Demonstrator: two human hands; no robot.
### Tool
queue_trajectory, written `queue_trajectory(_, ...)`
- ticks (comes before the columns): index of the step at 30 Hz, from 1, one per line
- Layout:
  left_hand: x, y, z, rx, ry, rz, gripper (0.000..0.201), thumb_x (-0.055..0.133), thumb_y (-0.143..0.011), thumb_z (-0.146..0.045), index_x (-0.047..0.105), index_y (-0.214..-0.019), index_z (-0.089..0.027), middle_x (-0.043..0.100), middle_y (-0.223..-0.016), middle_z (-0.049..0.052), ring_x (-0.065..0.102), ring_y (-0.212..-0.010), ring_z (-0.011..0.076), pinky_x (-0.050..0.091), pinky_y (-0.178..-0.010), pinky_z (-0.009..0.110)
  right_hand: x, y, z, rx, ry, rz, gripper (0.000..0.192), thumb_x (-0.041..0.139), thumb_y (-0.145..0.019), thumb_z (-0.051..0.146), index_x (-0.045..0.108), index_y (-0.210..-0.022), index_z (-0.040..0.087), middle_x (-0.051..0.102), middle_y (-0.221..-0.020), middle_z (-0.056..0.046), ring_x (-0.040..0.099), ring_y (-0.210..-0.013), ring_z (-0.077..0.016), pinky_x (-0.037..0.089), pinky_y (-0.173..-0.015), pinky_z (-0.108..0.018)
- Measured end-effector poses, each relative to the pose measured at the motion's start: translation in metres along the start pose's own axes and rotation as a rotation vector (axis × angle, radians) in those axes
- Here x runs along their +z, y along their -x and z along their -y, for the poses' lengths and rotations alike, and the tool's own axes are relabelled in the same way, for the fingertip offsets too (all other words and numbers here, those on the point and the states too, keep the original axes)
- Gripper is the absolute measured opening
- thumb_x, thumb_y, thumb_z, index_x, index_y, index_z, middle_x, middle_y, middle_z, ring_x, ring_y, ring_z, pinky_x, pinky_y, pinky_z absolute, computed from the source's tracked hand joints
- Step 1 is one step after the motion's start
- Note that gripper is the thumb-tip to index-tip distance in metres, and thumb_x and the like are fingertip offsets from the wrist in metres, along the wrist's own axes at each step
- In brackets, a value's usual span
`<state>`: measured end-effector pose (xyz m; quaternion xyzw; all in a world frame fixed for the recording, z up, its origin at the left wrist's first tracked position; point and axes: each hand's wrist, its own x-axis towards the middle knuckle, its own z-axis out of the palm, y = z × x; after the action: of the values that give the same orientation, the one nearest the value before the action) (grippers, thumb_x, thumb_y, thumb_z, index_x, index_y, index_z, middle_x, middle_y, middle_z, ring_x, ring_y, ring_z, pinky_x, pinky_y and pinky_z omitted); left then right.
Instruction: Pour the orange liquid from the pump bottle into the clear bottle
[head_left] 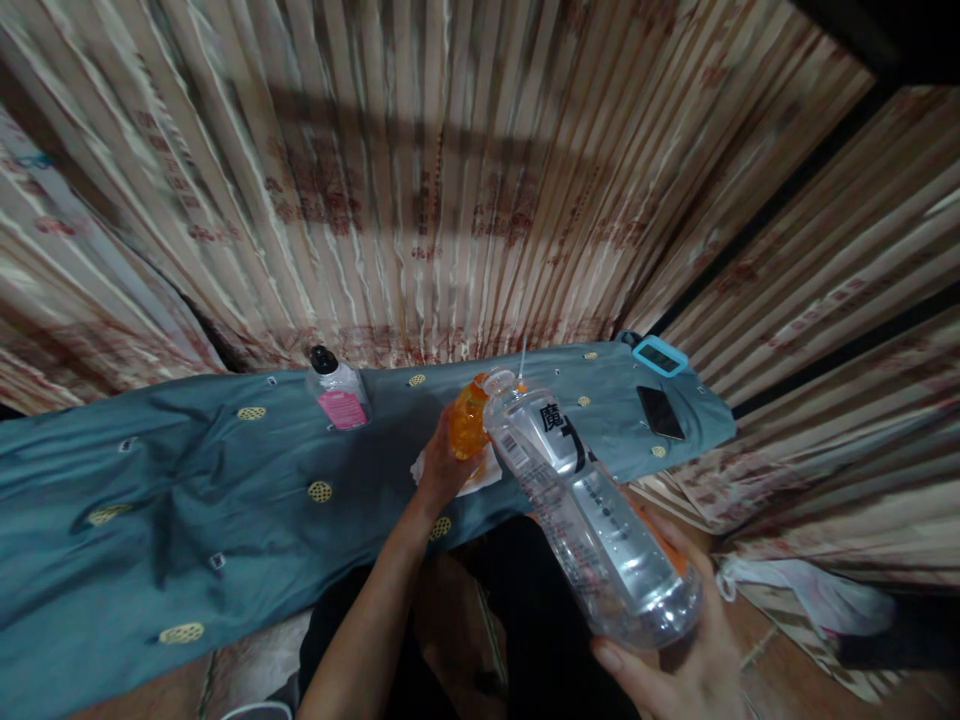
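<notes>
Fingers of the left hand [439, 465] wrap around a small orange bottle [469, 418], gripping it from its 9 o'clock side, with the forearm running up from 6 o'clock toward the table edge. Those of the right hand [679, 660] cup the base of a large clear plastic bottle [589, 515], palm underneath and thumb along the near side, so both hands are closed on what they hold. This clear bottle lies steeply tilted, its long axis running from the base at about 4 o'clock up to the uncapped mouth at 10 o'clock, and the mouth sits just beside the top of the orange bottle; whether the two touch cannot be told. The orange bottle stands roughly upright over a white cloth or paper [480, 475] near the front edge of the table. A blue-grey cloth [150, 500] with small yellow round motifs covers the table, which stretches from 8 o'clock to 2 o'clock. At 10 o'clock from the hands a small bottle with a black cap and pink label [339, 392] stands well apart. Toward 2 o'clock lie a dark phone [660, 411] and, at the far corner, a blue-framed device [660, 356]. Open cloth lies between the orange bottle and the pink-labelled one, and more toward 8 o'clock. Striped patterned curtain [450, 180] closes in behind the table.
</notes>
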<state>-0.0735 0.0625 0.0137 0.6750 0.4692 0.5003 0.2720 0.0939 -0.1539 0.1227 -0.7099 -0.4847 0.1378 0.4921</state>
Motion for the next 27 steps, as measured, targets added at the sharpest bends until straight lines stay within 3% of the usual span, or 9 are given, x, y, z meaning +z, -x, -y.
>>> queue_trajectory(9,-0.0017,-0.0005,-0.0034,-0.005,0.031,0.013,0.068,0.074,-0.074,-0.022,0.044,-0.136,-0.019,0.069,-0.12,0.009,0.072,-0.101,0.0233,0.061,-0.087,0.035,0.0002,0.0003,0.0018,0.067,-0.059,0.015,0.09,0.081,-0.06,0.061,0.048,-0.135,0.023,0.059,-0.131,-0.012,0.054,-0.126,-0.0394,0.038,-0.107,-0.051)
queue_trajectory(16,-0.0022,-0.0005,-0.0038,0.002,0.035,0.023,0.068,0.073,-0.075,-0.023,0.043,-0.136,-0.02,0.068,-0.121,0.009,0.072,-0.101,0.0223,0.061,-0.088,0.034,-0.0003,0.0,-0.0002,0.004,-0.042,0.006,0.087,0.081,-0.062,0.057,0.049,-0.135,0.022,0.061,-0.128,-0.011,0.061,-0.118,-0.0341,0.052,-0.093,-0.04)
queue_trajectory(24,-0.0023,-0.001,-0.0041,0.004,0.029,0.019,0.069,0.074,-0.073,-0.021,0.044,-0.135,-0.021,0.069,-0.121,0.009,0.072,-0.102,0.0231,0.061,-0.089,0.036,0.0008,0.001,0.0026,0.03,-0.051,0.006,0.089,0.08,-0.063,0.06,0.048,-0.136,0.021,0.059,-0.131,-0.013,0.056,-0.125,-0.0391,0.039,-0.106,-0.049)
queue_trajectory(27,-0.0026,-0.0009,-0.0045,-0.01,0.035,0.028,0.07,0.073,-0.073,-0.02,0.044,-0.136,-0.019,0.069,-0.12,0.01,0.072,-0.1,0.023,0.061,-0.087,0.035,-0.0006,0.0009,0.0013,0.01,-0.009,0.011,0.088,0.079,-0.064,0.06,0.048,-0.136,0.021,0.06,-0.129,-0.012,0.058,-0.122,-0.0381,0.043,-0.103,-0.048)
